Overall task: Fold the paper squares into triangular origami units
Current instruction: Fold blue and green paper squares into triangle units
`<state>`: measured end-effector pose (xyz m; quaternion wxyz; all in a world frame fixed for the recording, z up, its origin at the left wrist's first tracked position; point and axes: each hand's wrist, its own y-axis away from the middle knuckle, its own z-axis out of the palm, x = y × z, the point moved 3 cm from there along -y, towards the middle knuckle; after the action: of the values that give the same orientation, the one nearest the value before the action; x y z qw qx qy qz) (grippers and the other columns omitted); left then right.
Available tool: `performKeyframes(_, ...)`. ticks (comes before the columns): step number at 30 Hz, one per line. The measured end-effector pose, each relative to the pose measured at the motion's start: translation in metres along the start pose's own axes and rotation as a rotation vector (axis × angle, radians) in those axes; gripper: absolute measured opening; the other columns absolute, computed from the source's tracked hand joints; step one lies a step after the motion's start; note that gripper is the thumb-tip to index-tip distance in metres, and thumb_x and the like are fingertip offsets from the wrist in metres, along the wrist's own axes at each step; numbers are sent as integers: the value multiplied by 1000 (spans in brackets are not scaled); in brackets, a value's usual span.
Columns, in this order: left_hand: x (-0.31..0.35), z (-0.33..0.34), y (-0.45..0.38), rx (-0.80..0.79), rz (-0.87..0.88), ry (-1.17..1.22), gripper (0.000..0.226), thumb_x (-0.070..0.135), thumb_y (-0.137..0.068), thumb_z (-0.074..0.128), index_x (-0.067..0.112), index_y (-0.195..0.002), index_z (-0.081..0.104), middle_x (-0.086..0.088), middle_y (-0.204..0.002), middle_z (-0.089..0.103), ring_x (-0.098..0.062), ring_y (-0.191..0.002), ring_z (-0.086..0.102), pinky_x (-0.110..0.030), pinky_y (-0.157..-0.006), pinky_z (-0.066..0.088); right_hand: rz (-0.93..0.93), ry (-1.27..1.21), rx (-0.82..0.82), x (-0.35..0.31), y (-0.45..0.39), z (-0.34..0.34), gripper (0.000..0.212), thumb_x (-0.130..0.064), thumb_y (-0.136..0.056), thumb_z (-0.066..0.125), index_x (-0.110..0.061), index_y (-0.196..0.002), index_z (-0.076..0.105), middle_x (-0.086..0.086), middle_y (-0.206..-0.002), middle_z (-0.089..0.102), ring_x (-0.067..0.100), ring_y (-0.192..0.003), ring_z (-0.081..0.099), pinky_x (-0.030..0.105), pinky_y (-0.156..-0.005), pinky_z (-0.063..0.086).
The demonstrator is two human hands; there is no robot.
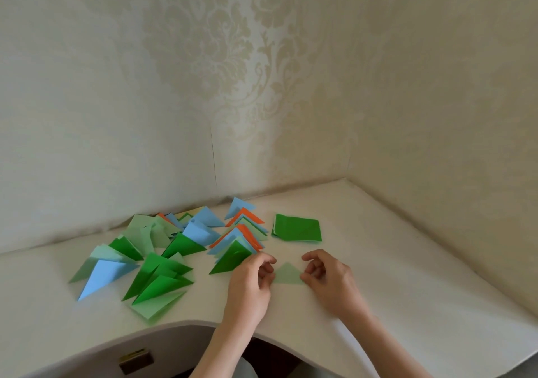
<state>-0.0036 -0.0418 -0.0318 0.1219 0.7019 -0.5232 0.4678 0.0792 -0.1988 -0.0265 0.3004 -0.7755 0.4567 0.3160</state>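
Note:
A small pale green paper triangle (287, 274) lies flat on the white table (407, 261) between my hands. My left hand (253, 284) pinches its left corner with curled fingers. My right hand (329, 278) pinches its right corner the same way. A stack of dark green paper squares (297, 227) sits just behind, to the right. Several folded triangles in green, pale green, blue and orange (163, 255) are spread over the table's left half.
The table stands in a wallpapered corner, with walls close behind and to the right. Its curved front edge (174, 323) cuts in near my arms. A dark small object with a yellow label (135, 361) lies below the table edge.

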Motion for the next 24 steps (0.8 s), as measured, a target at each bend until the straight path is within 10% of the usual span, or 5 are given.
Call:
performKeyframes(13, 23, 8, 14, 134, 139, -330, 15, 7, -80, 70, 16, -91, 66, 4, -83, 63, -15, -77, 54, -27, -65, 49, -103, 23, 94, 9, 6, 8, 23, -3, -76, 70, -21, -91, 66, -10, -75, 60, 9, -70, 56, 27, -69, 50)
performKeyframes(24, 28, 22, -3, 0, -110, -325, 28, 17, -91, 58, 23, -118, 56, 5, -112, 60, -15, -104, 52, -26, -89, 42, -149, 10, 120, 11, 7, 9, 26, -4, -75, 69, -24, -91, 66, -16, -76, 59, 5, -71, 56, 35, -72, 51)
